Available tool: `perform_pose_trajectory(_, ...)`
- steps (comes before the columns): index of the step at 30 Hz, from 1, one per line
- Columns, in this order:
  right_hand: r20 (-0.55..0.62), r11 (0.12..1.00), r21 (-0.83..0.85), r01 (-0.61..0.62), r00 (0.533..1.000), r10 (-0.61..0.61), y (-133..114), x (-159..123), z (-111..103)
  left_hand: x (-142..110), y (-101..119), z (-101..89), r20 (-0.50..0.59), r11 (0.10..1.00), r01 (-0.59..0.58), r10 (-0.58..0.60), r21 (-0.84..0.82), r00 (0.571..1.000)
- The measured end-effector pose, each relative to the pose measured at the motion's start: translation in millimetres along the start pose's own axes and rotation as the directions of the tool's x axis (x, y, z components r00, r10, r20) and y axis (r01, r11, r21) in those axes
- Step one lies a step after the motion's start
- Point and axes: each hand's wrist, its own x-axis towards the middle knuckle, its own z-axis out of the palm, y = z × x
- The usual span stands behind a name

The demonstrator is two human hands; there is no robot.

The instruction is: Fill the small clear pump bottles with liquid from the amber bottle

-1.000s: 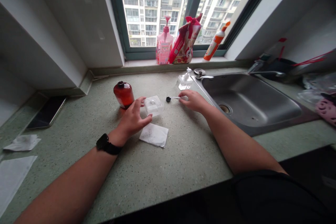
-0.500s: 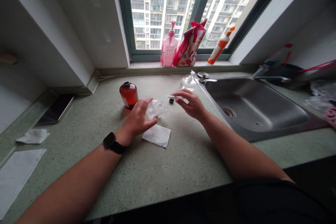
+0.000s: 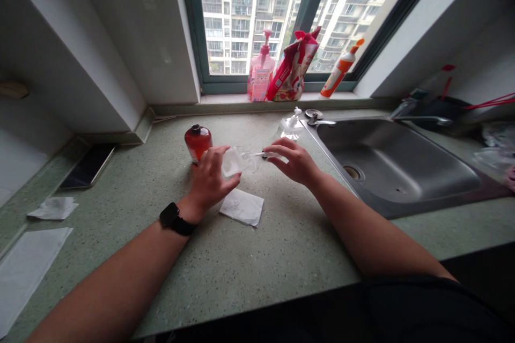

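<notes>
My left hand (image 3: 211, 176) grips a clear, frosted-looking plastic bottle (image 3: 232, 163), tilted so that its neck points right. Between the fingertips of my right hand (image 3: 293, 161) is a thin white stick (image 3: 258, 154); its far end is at the bottle's mouth, and whether it goes inside I cannot tell. A black cap (image 3: 264, 156) shows partly behind the stick. Just behind my left hand stands an amber-red bottle (image 3: 198, 142), uncapped. Below the clear bottle a folded white tissue (image 3: 243, 207) lies on the counter. A clear pump bottle (image 3: 290, 126) is beyond my right hand.
A steel sink (image 3: 396, 161) with a tap (image 3: 426, 119) is set in the counter at right. On the sill stand a pink pump bottle (image 3: 260, 76), a red bag (image 3: 293, 69) and an orange-white bottle (image 3: 340, 72). At left lie a phone (image 3: 89, 166) and white papers (image 3: 34, 265).
My left hand has turned the clear bottle so its neck faces right. The stick in my right hand now meets the bottle's mouth, and the black cap is more covered.
</notes>
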Motion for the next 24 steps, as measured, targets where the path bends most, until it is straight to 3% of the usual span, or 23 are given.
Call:
perform_pose_trajectory(7,-0.014,1.0,-0.014,0.026,1.0,-0.026,-8.2,-1.9,4.8,1.0,5.6,-1.7,0.016,0.993,-0.121,0.121,0.002,0.992)
perform_pose_trajectory(16,-0.018,0.999,0.031,0.022,1.0,-0.022,-20.9,-4.9,20.6,-1.0,12.6,-1.6,0.036,0.982,-0.191,0.191,-0.002,0.981)
perform_pose_trajectory(24,-0.02,0.997,0.062,-0.037,0.999,0.038,-24.3,-5.6,25.0,-1.5,11.0,-0.2,0.018,0.988,-0.151,0.151,-0.01,0.988)
